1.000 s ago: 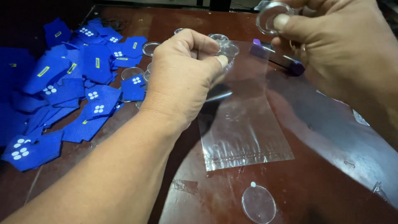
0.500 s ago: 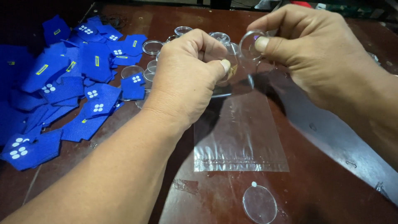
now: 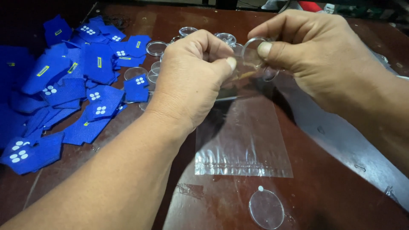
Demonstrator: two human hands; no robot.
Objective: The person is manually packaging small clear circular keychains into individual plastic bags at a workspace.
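Now I watch left hand (image 3: 191, 81) pinching mouth of clear plastic bag (image 3: 243, 136), bag hanging over brown table (image 3: 341, 183). Right hand (image 3: 315, 55) pinching clear round disc (image 3: 254, 50) at bag opening. Risk, my guess: slick disc slips, or mouth closes. Bag thin, glossy, creased.

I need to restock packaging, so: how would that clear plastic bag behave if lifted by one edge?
The clear plastic bag probably flops: it hangs limp from the left hand. It looks thin and see-through, so likely very light. Its glossy film may slip between the fingers of the right hand.
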